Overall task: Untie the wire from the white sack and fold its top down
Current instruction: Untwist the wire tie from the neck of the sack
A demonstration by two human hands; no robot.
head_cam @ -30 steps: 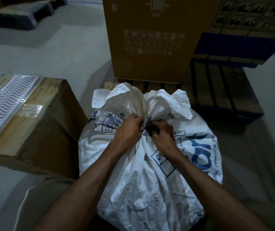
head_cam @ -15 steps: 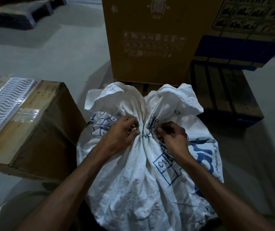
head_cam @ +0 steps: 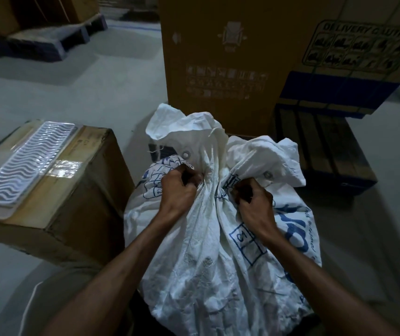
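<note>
I have both hands on the white sack [head_cam: 208, 251], which stands on the floor right in front of me, between the taped cardboard box [head_cam: 55, 190] on my left and the tall carton [head_cam: 220, 64] on the wooden pallet [head_cam: 327, 154] ahead. My left hand [head_cam: 178, 190] is clenched into the gathered cloth on the left side of the neck, and my right hand [head_cam: 254, 202] is clenched the same way on the right; each grip holds a bunch of sack fabric just below the floppy top flaps. I judge they sit on either side like this to spread the puckered neck apart and work the tie loose. The wire itself I cannot make out: the light is dim, and the spot where it would sit is buried in folds between my knuckles, so I cannot tell whether it is off yet. Two metal eyelets [head_cam: 185, 155] show near the neck. The top is not folded down. The sack's base is cut off by my arms.
</note>
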